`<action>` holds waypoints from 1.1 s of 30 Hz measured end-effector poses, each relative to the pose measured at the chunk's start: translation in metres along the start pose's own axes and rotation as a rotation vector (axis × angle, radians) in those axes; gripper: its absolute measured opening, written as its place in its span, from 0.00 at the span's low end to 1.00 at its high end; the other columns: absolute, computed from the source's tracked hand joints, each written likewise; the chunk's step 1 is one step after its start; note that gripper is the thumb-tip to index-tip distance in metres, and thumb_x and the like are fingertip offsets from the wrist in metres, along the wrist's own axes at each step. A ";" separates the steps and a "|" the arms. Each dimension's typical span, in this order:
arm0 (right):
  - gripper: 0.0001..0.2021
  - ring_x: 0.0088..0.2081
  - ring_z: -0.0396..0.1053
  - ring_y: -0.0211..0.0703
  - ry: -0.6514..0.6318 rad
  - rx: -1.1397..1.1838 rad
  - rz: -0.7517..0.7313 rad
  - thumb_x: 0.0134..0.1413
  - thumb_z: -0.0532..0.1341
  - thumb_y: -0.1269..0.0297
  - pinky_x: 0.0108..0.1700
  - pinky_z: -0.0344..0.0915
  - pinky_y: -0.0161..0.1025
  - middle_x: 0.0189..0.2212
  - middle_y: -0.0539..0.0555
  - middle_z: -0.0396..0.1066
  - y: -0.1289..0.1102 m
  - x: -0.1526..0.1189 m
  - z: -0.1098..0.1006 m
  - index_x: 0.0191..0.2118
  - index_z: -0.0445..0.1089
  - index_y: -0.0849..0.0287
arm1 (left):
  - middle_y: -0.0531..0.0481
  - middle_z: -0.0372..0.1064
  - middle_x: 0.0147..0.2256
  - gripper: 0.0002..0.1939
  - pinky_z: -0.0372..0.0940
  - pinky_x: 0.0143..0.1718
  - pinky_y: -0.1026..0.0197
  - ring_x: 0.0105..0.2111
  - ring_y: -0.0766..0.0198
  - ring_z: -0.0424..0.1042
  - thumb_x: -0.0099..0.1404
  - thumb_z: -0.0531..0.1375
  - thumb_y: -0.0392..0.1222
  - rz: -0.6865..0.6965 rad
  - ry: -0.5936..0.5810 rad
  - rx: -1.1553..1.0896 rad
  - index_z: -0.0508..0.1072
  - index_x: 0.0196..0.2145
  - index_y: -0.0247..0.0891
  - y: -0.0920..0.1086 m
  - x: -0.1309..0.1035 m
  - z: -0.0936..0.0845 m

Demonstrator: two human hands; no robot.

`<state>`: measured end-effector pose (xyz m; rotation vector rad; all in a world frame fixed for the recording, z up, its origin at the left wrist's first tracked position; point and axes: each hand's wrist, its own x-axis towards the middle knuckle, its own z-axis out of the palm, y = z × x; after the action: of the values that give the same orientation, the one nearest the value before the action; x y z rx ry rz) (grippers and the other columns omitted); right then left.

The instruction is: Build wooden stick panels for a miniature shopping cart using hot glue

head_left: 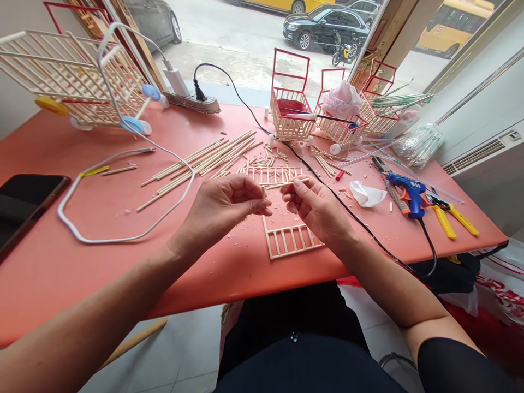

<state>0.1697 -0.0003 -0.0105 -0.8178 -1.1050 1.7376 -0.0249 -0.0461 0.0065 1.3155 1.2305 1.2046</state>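
My left hand (229,204) pinches a short pale stick (263,192), held upright between thumb and fingers. Close by on the right, my right hand (313,204) holds a longer thin stick (282,185) between thumb and forefinger, its free end pointing at the short one. Whether the two sticks touch is too small to tell. Below my hands, a ladder-like stick frame (286,242) lies flat, its right end partly behind my right hand. Another stick grid (274,174) lies behind my fingers, beside short cut pieces.
Long sticks (208,159) lie at the left centre. A white cable (123,240) and a phone (30,202) are further left. Small stick carts (291,117) stand at the back, a large one (94,76) back left. A blue glue gun (409,191) and yellow-handled pliers (454,215) lie right.
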 end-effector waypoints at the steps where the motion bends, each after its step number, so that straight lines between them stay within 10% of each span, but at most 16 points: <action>1: 0.20 0.34 0.73 0.36 0.001 0.004 0.001 0.46 0.78 0.50 0.31 0.66 0.32 0.32 0.49 0.77 0.000 0.000 -0.001 0.33 0.71 0.56 | 0.51 0.78 0.28 0.08 0.80 0.39 0.57 0.32 0.56 0.83 0.56 0.73 0.40 -0.003 -0.001 0.006 0.77 0.29 0.38 0.000 0.000 0.000; 9: 0.19 0.34 0.73 0.36 -0.032 0.066 -0.014 0.48 0.78 0.52 0.30 0.64 0.31 0.32 0.49 0.77 -0.001 0.004 -0.005 0.35 0.70 0.56 | 0.52 0.79 0.26 0.04 0.73 0.31 0.61 0.28 0.59 0.81 0.58 0.69 0.41 0.050 -0.059 0.212 0.77 0.29 0.41 -0.006 0.006 -0.008; 19: 0.14 0.30 0.69 0.37 -0.134 -0.294 -0.185 0.62 0.69 0.52 0.31 0.64 0.35 0.30 0.49 0.74 -0.015 -0.007 -0.001 0.36 0.68 0.55 | 0.57 0.79 0.32 0.05 0.66 0.42 0.63 0.33 0.65 0.75 0.66 0.62 0.41 0.227 0.272 0.781 0.79 0.36 0.43 0.004 0.015 -0.049; 27: 0.05 0.28 0.66 0.35 -0.275 -1.070 -0.520 0.65 0.59 0.72 0.34 0.63 0.35 0.27 0.47 0.69 -0.011 -0.019 0.004 0.36 0.66 0.57 | 0.51 0.78 0.31 0.11 0.64 0.41 0.60 0.34 0.59 0.75 0.62 0.58 0.42 0.026 -0.098 0.929 0.80 0.34 0.37 0.001 0.026 -0.044; 33: 0.06 0.28 0.65 0.34 -0.283 -1.145 -0.620 0.64 0.58 0.75 0.34 0.61 0.34 0.27 0.47 0.68 -0.007 -0.015 0.002 0.37 0.65 0.56 | 0.49 0.80 0.34 0.14 0.64 0.43 0.61 0.35 0.59 0.76 0.62 0.56 0.41 0.044 -0.104 1.024 0.81 0.36 0.37 -0.002 0.024 -0.041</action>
<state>0.1761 -0.0132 -0.0024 -0.7272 -2.3060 0.6041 -0.0656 -0.0219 0.0088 2.0891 1.8360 0.4713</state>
